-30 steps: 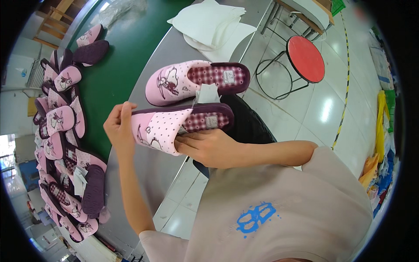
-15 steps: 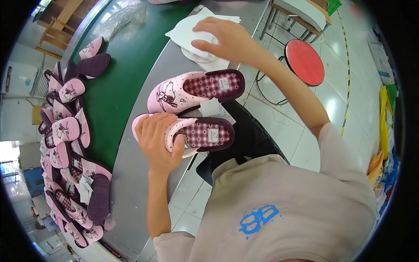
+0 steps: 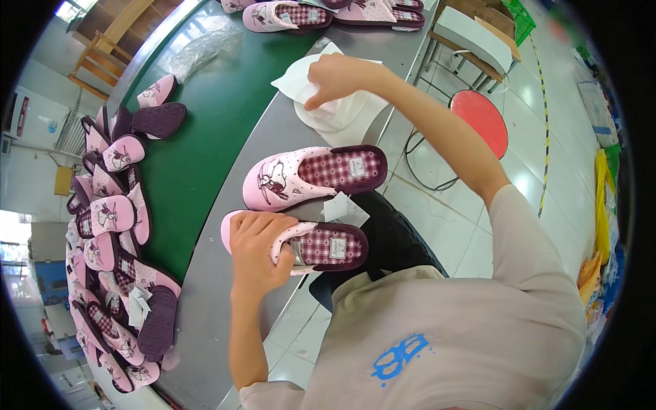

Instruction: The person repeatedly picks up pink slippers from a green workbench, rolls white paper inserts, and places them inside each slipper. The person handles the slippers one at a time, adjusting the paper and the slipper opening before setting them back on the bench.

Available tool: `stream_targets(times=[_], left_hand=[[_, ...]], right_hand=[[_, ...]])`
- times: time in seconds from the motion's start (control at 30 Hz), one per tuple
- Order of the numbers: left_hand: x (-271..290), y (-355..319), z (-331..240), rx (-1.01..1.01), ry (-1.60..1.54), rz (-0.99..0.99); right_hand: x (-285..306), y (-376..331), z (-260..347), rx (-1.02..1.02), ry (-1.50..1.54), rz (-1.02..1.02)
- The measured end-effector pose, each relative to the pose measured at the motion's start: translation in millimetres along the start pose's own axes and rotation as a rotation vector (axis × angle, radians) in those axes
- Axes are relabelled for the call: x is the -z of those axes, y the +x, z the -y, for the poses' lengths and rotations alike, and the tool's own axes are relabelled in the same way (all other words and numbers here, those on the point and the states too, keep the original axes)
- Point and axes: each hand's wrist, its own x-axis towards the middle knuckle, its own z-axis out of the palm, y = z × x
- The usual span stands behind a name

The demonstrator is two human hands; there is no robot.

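Observation:
My left hand (image 3: pixel 258 254) grips the toe of a pink slipper (image 3: pixel 328 244), its thumb tucked into the opening beside the checked insole. Just beyond lies a second pink slipper (image 3: pixel 277 179) with a printed animal figure and a dark sole edge, untouched. White tags (image 3: pixel 345 210) rest between the two. Farther off, my right hand (image 3: pixel 338 78) has its fingers curled down over a pile of white cut-out sheets (image 3: pixel 342 116), closed on the top sheet; its fingertips are partly hidden.
Many pink slippers (image 3: pixel 109 212) are heaped along the left of the green-and-grey table (image 3: pixel 184 150). More slippers (image 3: pixel 287 15) sit at the far end, near a clear plastic bag (image 3: pixel 205 51). A red round stool (image 3: pixel 480 123) stands on the tiled floor to the right.
My right hand's spread fingers have curled onto the white sheets. My left hand keeps its grip on the near slipper. The view has shifted, showing more slippers at the far end.

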Motion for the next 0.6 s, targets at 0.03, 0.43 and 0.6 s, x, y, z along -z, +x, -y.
stream_targets(times=[0.03, 0.43, 0.6], left_hand=[[1.8, 2.3, -1.2, -0.004, -0.003, 0.019], [6.8, 9.5, -3.0, 0.060, 0.007, 0.154], [-1.8, 2.8, 9.7, 0.051, 0.064, -0.013]], right_hand=[[5.3, -0.4, -4.3, -0.019, 0.035, 0.023], [-35.9, -15.9, -20.1, 0.088, -0.150, -0.300], [-67.0, -42.1, 2.3, 0.174, 0.071, -0.698]])
